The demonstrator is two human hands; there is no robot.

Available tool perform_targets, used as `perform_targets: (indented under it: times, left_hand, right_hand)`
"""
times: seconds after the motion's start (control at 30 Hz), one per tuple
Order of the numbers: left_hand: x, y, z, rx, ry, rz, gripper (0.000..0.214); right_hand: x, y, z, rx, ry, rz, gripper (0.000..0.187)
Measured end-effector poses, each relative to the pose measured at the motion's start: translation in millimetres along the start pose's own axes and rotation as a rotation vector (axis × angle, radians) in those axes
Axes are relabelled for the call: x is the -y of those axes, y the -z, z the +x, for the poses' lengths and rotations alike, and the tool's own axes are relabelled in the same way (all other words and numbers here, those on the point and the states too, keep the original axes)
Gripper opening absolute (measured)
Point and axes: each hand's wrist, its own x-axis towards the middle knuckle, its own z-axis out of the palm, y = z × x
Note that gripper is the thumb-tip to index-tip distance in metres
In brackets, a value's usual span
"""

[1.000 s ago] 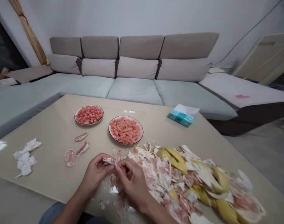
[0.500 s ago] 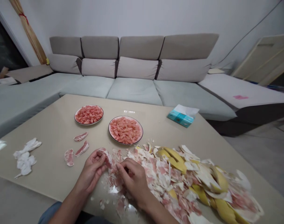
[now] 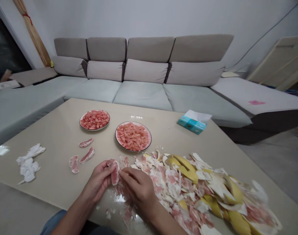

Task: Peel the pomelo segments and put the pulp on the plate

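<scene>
My left hand (image 3: pixel 97 182) holds a peeled pink pomelo segment (image 3: pixel 114 171) upright between thumb and fingers. My right hand (image 3: pixel 139 189) lies against it, with its fingertips at the segment's lower edge; any pinch there is hidden. Beneath my right hand and spreading rightward is a heap of pomelo peel and pale membrane (image 3: pixel 178 192), with yellow rind (image 3: pixel 185 169) in it. Two plates of pink pulp, a smaller one (image 3: pixel 82 122) and a larger one (image 3: pixel 119 140), stand beyond my hands. Several peeled segments (image 3: pixel 87 155) lie on the tabletop to the left.
The beige table's near edge (image 3: pixel 36 192) runs just in front of me. White crumpled scraps (image 3: pixel 28 167) lie at its left, and a blue tissue box (image 3: pixel 194 122) stands at the far side. A grey sectional sofa (image 3: pixel 141 99) lies beyond.
My left hand has raised the pomelo segment and turned it upright. My right hand has moved in against it. The view has shifted slightly.
</scene>
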Motion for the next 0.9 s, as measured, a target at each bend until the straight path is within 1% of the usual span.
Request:
perform_targets:
  times: [0.07, 0.17, 0.23, 0.33, 0.47, 0.53, 0.63, 0.73, 0.77, 0.87, 0.9]
  left_hand:
    - [0.8, 1.2, -0.1, 0.008, 0.015, 0.023, 0.021]
    - [1.0, 1.5, -0.7, 0.032, 0.026, 0.066, 0.022]
    - [0.8, 1.0, -1.5, 0.041, 0.035, 0.085, 0.021]
    - [-0.4, -0.4, -3.0, 0.056, 0.064, 0.085, 0.018]
    - [-3.6, -1.9, -4.7, 0.100, 0.110, 0.026, 0.017]
    - [-4.9, -1.9, -4.9, 0.118, 0.118, -0.008, 0.016]
    - [-5.7, -1.1, -4.9, 0.127, 0.107, -0.040, 0.014]
    - [-6.4, -0.8, -5.1, 0.138, 0.071, -0.073, 0.010]
    - [-6.8, -1.0, -5.3, 0.143, 0.056, -0.089, 0.010]
    - [-7.9, -1.4, -5.6, 0.163, 0.012, -0.146, 0.016]
    - [-8.0, -1.4, -5.5, 0.166, 0.000, -0.162, 0.018]
  right_hand:
    - [-2.2, 3.0, -0.2, -0.007, 0.153, -0.134, 0.029]
    - [-5.7, 3.5, -0.6, -0.074, 0.381, -0.298, 0.029]
    - [-7.8, 1.9, -1.4, -0.091, 0.423, -0.318, 0.028]
    - [-11.2, 0.2, -2.8, -0.094, 0.361, -0.292, 0.027]
    - [-14.6, 2.7, -1.4, -0.165, 0.182, -0.210, 0.019]
    - [-14.9, 4.6, -0.1, -0.172, 0.114, -0.159, 0.017]
    - [-14.9, 4.4, -0.6, -0.150, 0.086, -0.118, 0.015]
    - [-13.8, 0.1, -3.0, -0.121, 0.091, -0.105, 0.023]
    - [-12.8, -1.6, -3.4, -0.110, 0.072, -0.081, 0.024]
    - [-8.5, -6.0, -2.2, -0.088, -0.088, 0.094, 0.015]
    - [-7.1, -7.0, -1.3, -0.088, -0.149, 0.165, 0.015]
